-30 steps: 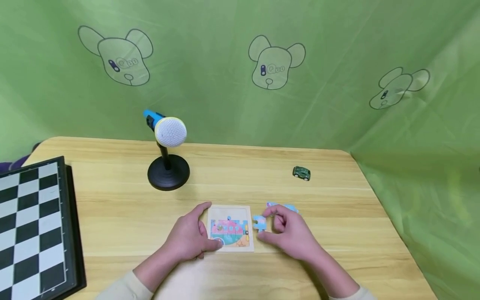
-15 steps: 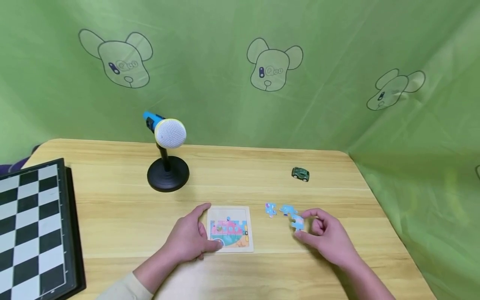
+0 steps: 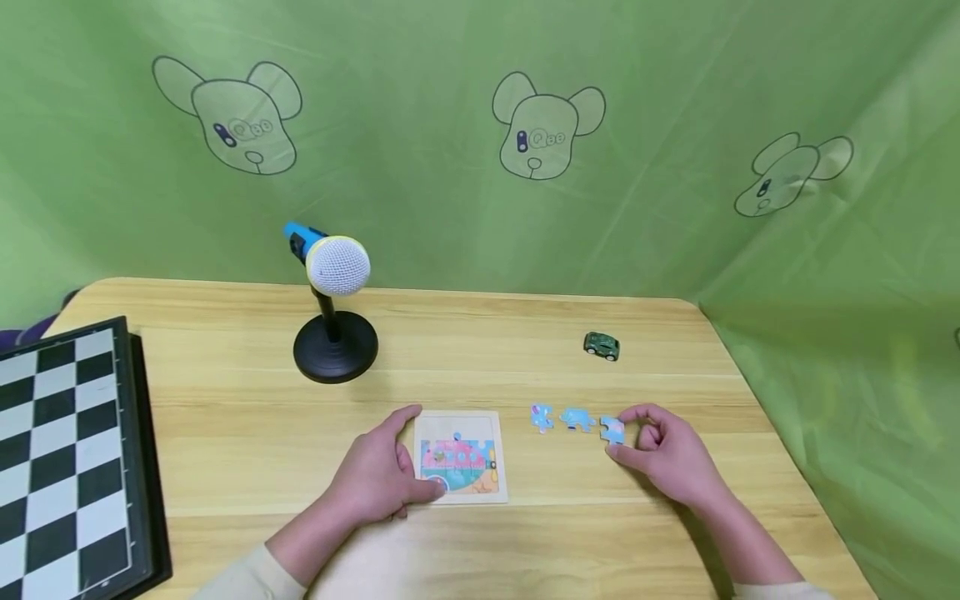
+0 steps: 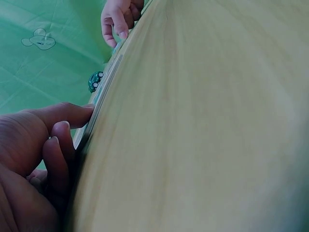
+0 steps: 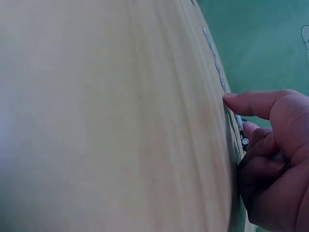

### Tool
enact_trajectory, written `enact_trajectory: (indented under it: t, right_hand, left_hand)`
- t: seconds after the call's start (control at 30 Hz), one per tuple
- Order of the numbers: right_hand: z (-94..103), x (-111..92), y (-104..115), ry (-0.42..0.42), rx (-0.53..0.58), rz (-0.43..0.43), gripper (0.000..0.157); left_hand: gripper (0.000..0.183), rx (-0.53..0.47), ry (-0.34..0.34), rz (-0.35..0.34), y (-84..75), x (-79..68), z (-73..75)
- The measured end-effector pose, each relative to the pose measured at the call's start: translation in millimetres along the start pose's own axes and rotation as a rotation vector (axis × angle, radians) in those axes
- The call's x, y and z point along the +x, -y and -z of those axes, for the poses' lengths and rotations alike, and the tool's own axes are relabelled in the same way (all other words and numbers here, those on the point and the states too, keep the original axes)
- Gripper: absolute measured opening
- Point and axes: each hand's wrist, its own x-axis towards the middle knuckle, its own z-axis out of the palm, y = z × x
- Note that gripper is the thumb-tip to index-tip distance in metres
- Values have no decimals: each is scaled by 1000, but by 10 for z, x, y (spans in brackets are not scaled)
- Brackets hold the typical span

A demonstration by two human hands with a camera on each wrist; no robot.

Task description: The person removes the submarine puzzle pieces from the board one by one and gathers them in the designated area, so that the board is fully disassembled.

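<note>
A small square jigsaw puzzle [image 3: 457, 467] with a pale frame lies on the table, its lower part filled with a pink and teal picture. My left hand [image 3: 378, 467] grips its left side, index finger at the upper corner and thumb over the lower edge. To the right, my right hand [image 3: 667, 450] pinches a blue puzzle piece [image 3: 612, 430] between thumb and index finger, at the table. Two more loose pieces lie to its left: a blue puzzle piece [image 3: 577, 419] and a blue and pink puzzle piece [image 3: 542, 418]. In the right wrist view the pieces show only edge-on.
A toy microphone [image 3: 337, 267] on a round black stand is at the back left. A black-and-white checkered board [image 3: 67, 450] lies at the left edge. A small green toy car [image 3: 602, 346] sits behind the loose pieces. Green cloth [image 3: 420, 167] hangs behind the table.
My right hand has carried the pinched piece rightward, away from the puzzle, to the right end of the row of loose pieces. My left hand stays on the puzzle.
</note>
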Motion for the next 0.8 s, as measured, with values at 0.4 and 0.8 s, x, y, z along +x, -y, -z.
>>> enact_trajectory:
  t: [0.4,0.8]
  right_hand:
    - [48,97,-54,65,79,-53,51]
    - [-192,55,203,26,157,12,54]
  left_hand:
    - [103,1,4,-2,-2,4,9]
    - [102,11,4,0,10,15,7]
